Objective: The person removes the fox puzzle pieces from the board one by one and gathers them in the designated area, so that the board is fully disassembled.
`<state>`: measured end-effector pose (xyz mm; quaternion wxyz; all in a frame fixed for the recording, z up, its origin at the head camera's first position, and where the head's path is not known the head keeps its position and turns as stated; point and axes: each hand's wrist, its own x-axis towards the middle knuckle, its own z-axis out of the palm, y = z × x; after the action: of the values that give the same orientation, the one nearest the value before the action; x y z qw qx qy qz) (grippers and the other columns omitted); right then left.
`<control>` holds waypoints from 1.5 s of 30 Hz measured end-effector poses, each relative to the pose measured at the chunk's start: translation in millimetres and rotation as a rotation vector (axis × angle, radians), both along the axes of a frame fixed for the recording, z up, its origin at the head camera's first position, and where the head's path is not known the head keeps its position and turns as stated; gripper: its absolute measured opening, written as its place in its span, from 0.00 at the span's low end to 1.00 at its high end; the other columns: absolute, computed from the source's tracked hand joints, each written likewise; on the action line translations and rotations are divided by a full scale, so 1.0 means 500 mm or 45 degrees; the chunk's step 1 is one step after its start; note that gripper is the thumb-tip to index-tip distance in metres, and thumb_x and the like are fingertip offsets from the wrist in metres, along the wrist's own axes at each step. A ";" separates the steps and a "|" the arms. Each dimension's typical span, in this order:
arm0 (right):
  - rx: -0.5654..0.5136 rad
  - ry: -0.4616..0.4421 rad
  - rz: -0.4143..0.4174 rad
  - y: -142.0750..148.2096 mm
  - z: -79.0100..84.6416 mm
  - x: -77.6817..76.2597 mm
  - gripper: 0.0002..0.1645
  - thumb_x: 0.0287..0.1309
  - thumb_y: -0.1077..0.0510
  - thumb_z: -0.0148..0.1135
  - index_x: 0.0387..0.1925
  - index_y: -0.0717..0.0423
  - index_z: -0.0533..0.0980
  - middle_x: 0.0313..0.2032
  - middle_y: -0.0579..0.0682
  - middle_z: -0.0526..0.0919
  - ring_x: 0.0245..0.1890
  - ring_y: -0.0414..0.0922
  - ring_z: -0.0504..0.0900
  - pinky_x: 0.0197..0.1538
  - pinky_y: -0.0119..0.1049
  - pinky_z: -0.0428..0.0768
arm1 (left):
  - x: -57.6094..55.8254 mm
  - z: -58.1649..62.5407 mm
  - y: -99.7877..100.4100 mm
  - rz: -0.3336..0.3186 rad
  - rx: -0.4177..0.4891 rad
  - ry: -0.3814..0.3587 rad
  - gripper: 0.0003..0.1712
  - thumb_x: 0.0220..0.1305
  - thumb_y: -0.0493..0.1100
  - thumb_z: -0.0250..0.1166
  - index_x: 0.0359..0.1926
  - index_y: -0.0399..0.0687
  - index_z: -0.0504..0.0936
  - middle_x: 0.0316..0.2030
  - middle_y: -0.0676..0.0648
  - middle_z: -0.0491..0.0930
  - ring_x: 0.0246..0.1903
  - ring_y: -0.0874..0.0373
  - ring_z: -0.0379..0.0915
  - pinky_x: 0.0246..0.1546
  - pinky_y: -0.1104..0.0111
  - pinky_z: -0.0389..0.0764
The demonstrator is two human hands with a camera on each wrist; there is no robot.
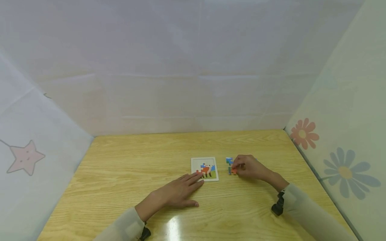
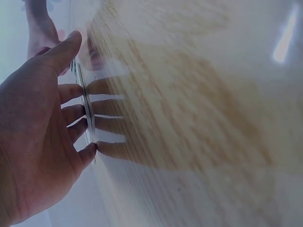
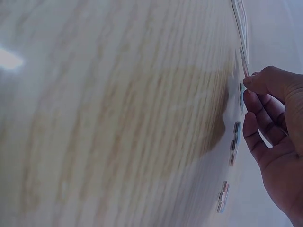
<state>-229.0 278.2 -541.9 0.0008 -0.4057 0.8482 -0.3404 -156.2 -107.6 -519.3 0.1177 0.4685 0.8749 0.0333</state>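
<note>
A small square jigsaw puzzle (image 1: 204,159) with a white border lies on the table, part of its animal picture filled in on a white base. My left hand (image 1: 181,190) rests with straight, spread fingers on its lower left edge. In the left wrist view, the fingertips (image 2: 90,152) meet the thin edge of the puzzle board. To the right of the board, my right hand (image 1: 249,167) pinches a puzzle piece (image 1: 233,171), red and green, between thumb and index finger. The right wrist view shows that thin piece (image 3: 244,64) tilted up from the tabletop.
A blue and green puzzle piece (image 1: 229,160) lies just beyond the right fingertips. More loose pieces (image 3: 233,144) lie beneath and beside the right hand. White cloth walls (image 1: 193,100) enclose the wooden table (image 1: 135,157) at the back and both sides.
</note>
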 end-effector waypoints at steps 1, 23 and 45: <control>0.000 -0.002 0.004 0.000 0.000 0.001 0.14 0.57 0.74 0.74 0.42 0.57 0.89 0.42 0.51 0.87 0.38 0.44 0.86 0.39 0.36 0.87 | 0.000 0.001 0.000 0.000 -0.001 -0.002 0.49 0.77 0.71 0.53 0.85 0.47 0.55 0.86 0.43 0.43 0.84 0.50 0.40 0.81 0.52 0.55; 0.040 -0.074 -0.009 0.001 -0.012 0.001 0.13 0.59 0.73 0.72 0.42 0.56 0.89 0.43 0.50 0.87 0.42 0.45 0.87 0.45 0.38 0.89 | 0.002 -0.002 0.003 0.007 -0.007 -0.010 0.48 0.78 0.70 0.52 0.85 0.48 0.54 0.86 0.44 0.43 0.84 0.51 0.39 0.82 0.52 0.54; 0.027 -0.054 0.032 -0.036 0.001 -0.015 0.10 0.59 0.71 0.75 0.41 0.57 0.88 0.41 0.49 0.87 0.40 0.43 0.86 0.42 0.35 0.87 | 0.002 0.002 0.003 0.006 -0.010 -0.007 0.46 0.80 0.67 0.53 0.85 0.49 0.55 0.86 0.44 0.44 0.84 0.51 0.39 0.82 0.54 0.54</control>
<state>-236.7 260.1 -541.5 0.0273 -0.4092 0.8464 -0.3398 -155.2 -106.1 -518.3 0.1220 0.4659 0.8758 0.0313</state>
